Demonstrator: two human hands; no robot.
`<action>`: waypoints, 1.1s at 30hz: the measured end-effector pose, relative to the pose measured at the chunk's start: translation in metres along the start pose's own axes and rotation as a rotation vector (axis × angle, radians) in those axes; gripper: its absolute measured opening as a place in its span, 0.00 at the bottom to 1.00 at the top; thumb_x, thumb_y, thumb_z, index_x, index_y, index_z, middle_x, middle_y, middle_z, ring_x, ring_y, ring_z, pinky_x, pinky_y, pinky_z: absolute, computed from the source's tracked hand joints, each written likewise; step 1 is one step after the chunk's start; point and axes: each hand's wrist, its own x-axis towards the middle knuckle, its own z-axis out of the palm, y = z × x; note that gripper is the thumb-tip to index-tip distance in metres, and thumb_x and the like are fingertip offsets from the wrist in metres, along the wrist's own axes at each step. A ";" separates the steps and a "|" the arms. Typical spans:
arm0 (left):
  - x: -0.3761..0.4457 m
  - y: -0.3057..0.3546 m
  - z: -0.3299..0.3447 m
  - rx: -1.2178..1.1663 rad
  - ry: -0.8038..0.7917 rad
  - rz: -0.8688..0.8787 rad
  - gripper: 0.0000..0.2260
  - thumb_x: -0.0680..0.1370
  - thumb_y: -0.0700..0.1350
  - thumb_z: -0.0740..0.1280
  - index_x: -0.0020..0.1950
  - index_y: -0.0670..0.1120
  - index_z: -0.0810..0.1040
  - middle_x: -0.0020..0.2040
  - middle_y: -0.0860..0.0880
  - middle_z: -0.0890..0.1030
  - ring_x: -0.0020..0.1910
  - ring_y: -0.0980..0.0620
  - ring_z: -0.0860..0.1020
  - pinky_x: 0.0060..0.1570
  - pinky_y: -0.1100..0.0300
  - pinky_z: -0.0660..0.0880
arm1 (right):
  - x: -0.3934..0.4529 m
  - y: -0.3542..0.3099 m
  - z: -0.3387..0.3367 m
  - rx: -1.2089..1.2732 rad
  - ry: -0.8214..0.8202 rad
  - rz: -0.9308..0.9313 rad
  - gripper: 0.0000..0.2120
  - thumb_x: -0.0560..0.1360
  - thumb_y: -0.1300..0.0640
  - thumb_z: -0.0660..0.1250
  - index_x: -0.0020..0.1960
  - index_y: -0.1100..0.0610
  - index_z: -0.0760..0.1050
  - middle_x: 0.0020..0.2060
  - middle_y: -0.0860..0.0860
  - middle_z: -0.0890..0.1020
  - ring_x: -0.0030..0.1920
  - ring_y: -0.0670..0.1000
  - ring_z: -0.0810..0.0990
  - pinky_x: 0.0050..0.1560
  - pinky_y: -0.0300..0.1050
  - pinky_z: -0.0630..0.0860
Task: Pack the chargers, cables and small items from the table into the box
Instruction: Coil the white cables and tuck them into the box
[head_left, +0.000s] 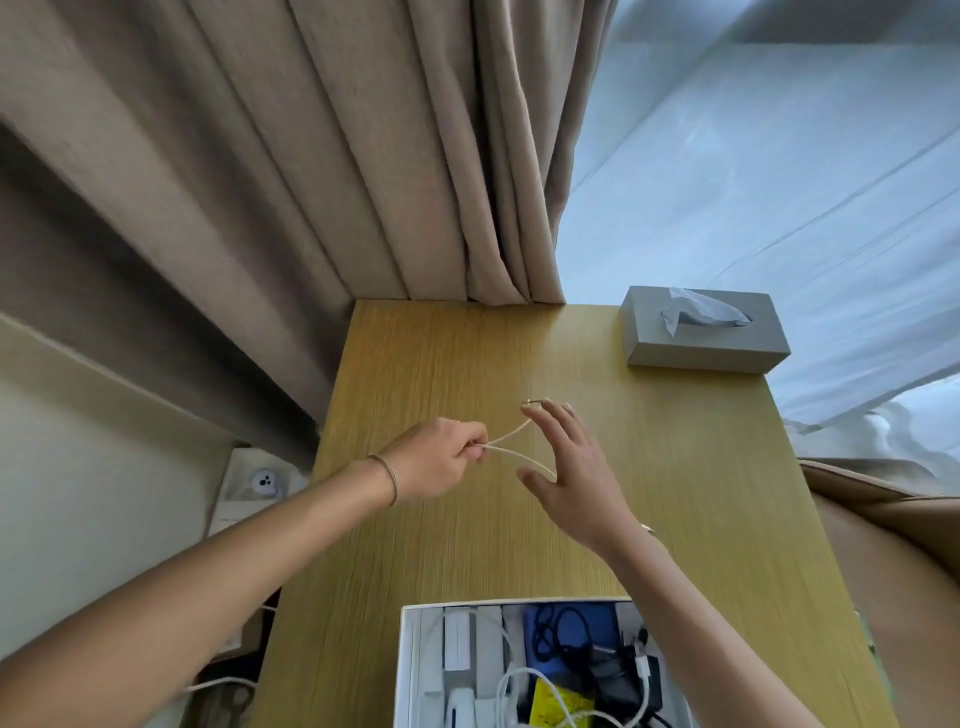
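Observation:
A thin beige cable (511, 433) is stretched in a V above the wooden table (675, 493). My left hand (441, 460) pinches the fold of the cable at its fingertips. My right hand (569, 475) is spread, with the cable running from its thumb to its fingertips, where the metal plug (535, 401) shows. At the near edge stands the white box (410, 670), holding white chargers, white cables, a black cable on a blue item and a yellow packet. My right forearm hides the box's right side.
A grey tissue box (706, 332) sits at the table's far right corner. Beige curtains (311, 182) hang behind the table. A wall socket (265, 483) and a white cable (218, 686) lie left of the table, below its edge.

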 end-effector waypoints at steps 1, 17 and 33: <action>-0.006 0.008 -0.005 -0.087 0.027 0.007 0.11 0.83 0.48 0.57 0.42 0.55 0.73 0.32 0.54 0.73 0.27 0.56 0.67 0.28 0.59 0.65 | -0.002 -0.003 -0.003 0.008 -0.003 -0.015 0.28 0.82 0.50 0.64 0.80 0.44 0.59 0.81 0.46 0.57 0.82 0.49 0.48 0.80 0.56 0.51; -0.073 0.131 -0.018 -1.794 0.270 0.092 0.06 0.80 0.37 0.61 0.51 0.39 0.77 0.38 0.46 0.75 0.37 0.51 0.76 0.47 0.56 0.77 | -0.061 -0.068 -0.034 0.843 0.045 -0.071 0.32 0.70 0.55 0.78 0.70 0.42 0.72 0.54 0.54 0.86 0.57 0.54 0.84 0.58 0.51 0.81; -0.141 0.111 0.028 -1.566 0.463 -0.032 0.15 0.84 0.47 0.58 0.47 0.42 0.80 0.43 0.44 0.81 0.44 0.48 0.80 0.51 0.50 0.78 | -0.144 -0.069 -0.064 0.695 -0.342 0.089 0.11 0.82 0.71 0.56 0.59 0.63 0.74 0.32 0.51 0.74 0.27 0.54 0.79 0.33 0.50 0.80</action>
